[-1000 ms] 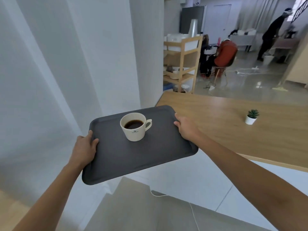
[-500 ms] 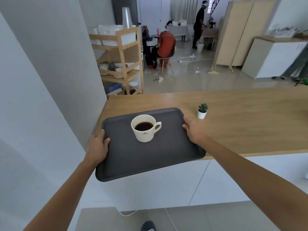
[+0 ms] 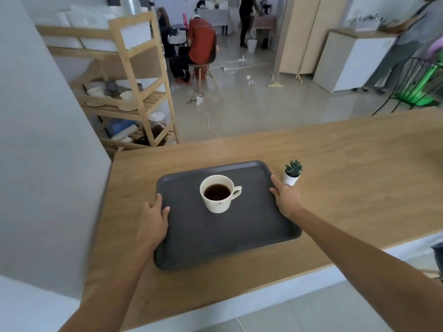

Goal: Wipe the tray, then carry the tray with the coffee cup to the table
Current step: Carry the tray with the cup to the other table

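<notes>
Dark grey tray (image 3: pixel 223 238), rectangular with rounded corners, over the near-left part of the wooden tabletop (image 3: pixel 347 168); whether resting on the wood or just above it, cannot tell. White coffee cup (image 3: pixel 218 193), upright, filled with dark coffee, handle to the right, on the far half of the tray, roughly centred between its left and right edges. Left hand (image 3: pixel 153 220) clasped on the tray's left rim, thumb lying over the top of the edge, remaining fingers hidden beneath. Right hand (image 3: pixel 285 197) on the tray's right rim toward the far corner, fingers extended along the edge; grip underneath hidden. Small succulent in a white pot (image 3: pixel 292 173), upright on the tabletop, just beside the tray's far-right corner and close to the right hand's fingertips. Wooden shelf unit (image 3: pixel 134 87) with bowls and boxes beyond the tabletop at far left. Seated person in a red top (image 3: pixel 200 41) in the far room.
</notes>
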